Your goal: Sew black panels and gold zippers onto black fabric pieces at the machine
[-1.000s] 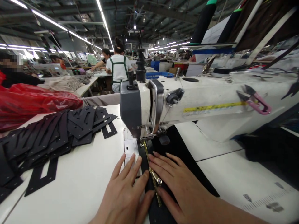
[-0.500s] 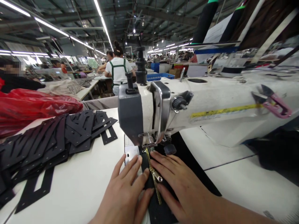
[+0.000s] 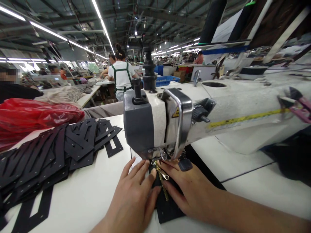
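White, smooth tabletop set in strip-lit workshop. Slotted black flat frames heaped at left. Blue plastic crate seen beyond; contents not made out. Black flat piece with gold metal zipper laid under grey-and-white sewing machine, pressed by flat left hand, loosely spread, and right hand, thumb apart. Right fingertips partly hidden by machine; pink-handled snips cut off by frame edge.
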